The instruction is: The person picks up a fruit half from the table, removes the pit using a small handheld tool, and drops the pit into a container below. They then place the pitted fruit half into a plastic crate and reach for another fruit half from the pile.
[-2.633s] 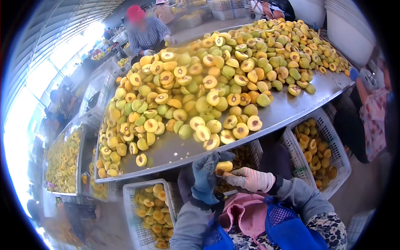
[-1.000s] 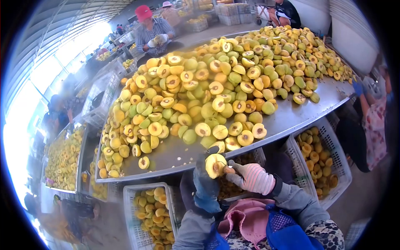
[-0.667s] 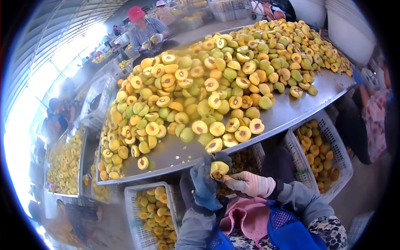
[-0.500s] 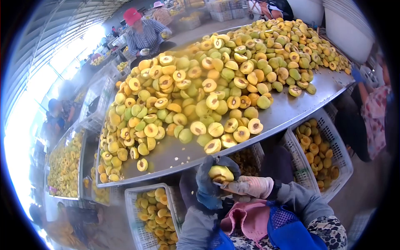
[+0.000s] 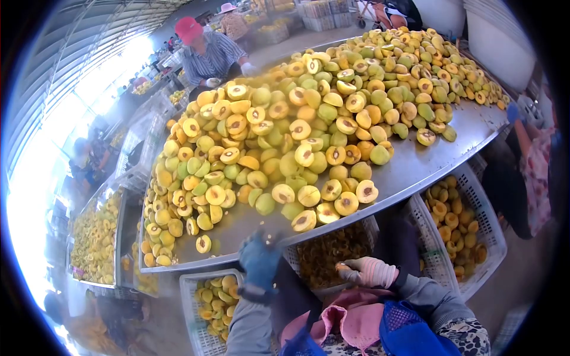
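My left hand (image 5: 261, 258), in a blue glove, is up at the near edge of the metal table (image 5: 234, 240), above a crate of yellow peach halves (image 5: 217, 299). Motion smears its fingers. My right hand (image 5: 369, 272), in a pale glove with its fingertips showing, is closed over a crate of brown pits and scraps (image 5: 332, 252). A small brownish thing shows at its fingertips; I cannot tell what it is. In front of both hands lies a big heap of halved peaches (image 5: 279, 142), many cut side up with reddish-brown centres.
Another white crate of peach halves (image 5: 451, 225) stands at my right, under the table edge. A person in a striped shirt (image 5: 211, 59) works across the heap. A person in a patterned top (image 5: 537, 178) sits at the right. More filled bins (image 5: 95, 237) line the left.
My hands were together on a peach and have moved apart. The left has gone left to the table edge, and the peach no longer shows in it. The right has shifted slightly right.
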The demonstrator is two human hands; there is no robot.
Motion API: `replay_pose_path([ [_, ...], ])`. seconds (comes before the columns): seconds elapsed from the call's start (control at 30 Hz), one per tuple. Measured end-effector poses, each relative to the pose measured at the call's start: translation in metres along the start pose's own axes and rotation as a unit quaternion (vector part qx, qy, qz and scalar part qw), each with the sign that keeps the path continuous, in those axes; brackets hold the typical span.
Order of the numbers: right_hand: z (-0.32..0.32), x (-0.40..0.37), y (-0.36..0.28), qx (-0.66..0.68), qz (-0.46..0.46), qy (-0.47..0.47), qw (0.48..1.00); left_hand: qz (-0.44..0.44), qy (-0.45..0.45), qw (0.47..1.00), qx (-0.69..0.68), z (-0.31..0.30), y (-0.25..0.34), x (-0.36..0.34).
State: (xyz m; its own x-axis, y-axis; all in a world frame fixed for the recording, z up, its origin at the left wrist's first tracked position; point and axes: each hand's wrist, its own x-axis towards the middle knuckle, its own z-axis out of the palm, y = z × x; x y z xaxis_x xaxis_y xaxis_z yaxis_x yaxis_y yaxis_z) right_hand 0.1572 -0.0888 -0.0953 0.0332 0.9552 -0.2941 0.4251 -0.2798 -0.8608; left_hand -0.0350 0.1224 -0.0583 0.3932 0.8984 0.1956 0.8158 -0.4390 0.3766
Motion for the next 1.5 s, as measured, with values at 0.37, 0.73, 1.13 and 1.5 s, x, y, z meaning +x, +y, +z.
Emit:
replay_pose_path([
  [0.37, -0.013, -0.006, -0.009, 0.024, 0.003, 0.045, 0.999, -0.023, -0.155, 0.951, -0.268, 0.085, 0.028, 0.049],
  [0.73, -0.015, 0.005, -0.058, -0.018, -0.133, 0.212, 0.968, 0.04, 0.003, 0.795, -0.605, 0.01, 0.076, -0.029],
  [1.13, -0.004, 0.0, -0.052, -0.065, -0.146, 0.227, 0.961, 0.128, 0.084, 0.908, -0.389, -0.016, 0.09, -0.065],
  [1.5, -0.013, -0.011, -0.063, -0.148, -0.119, 0.205, 0.96, 0.108, 0.097, 0.883, -0.446, -0.007, 0.102, -0.07],
])
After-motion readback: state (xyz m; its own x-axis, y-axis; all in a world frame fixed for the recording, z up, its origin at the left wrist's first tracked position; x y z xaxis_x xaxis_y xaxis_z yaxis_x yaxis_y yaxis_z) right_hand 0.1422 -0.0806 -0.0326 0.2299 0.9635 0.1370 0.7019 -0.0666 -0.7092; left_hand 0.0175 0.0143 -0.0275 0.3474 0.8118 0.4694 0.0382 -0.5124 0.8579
